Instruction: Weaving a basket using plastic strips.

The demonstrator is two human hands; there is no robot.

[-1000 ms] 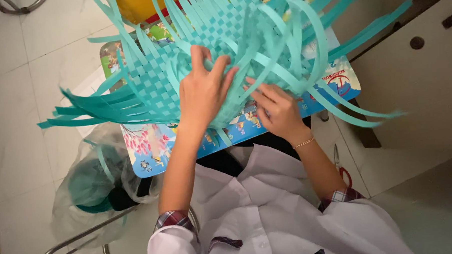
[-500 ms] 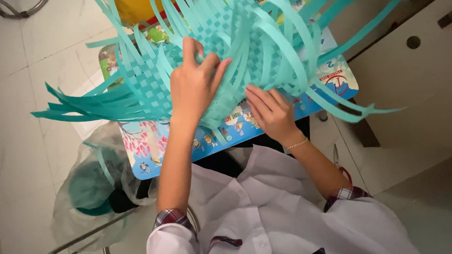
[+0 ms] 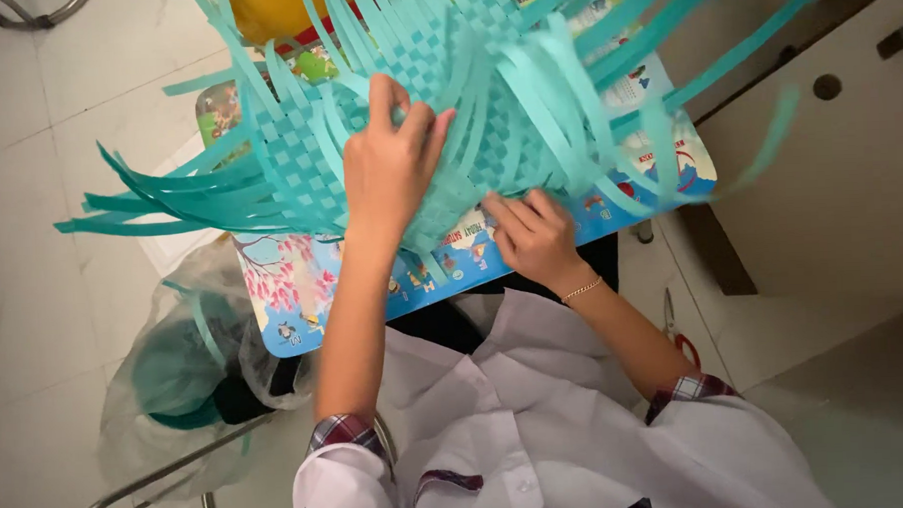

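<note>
Woven teal strip mat (image 3: 408, 145) lying on colourful printed bench (image 3: 313, 289), loose strip ends fanning past bench edges, open tiled floor (image 3: 39, 198) left. Left hand (image 3: 393, 166) pressed flat on weave, fingers loosely spread. Right hand (image 3: 536, 236) fingers curled, pinching strips at near edge (exact grip unclear). One mat, two hands, one plastic bag (image 3: 176, 384).

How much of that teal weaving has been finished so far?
The middle of the woven teal mat already shows a tight checker pattern. The left hand presses on the weave while the right hand works its near edge by the colourful table. Long loose strips fan out on every side, unwoven, so a good deal looks left.
</note>
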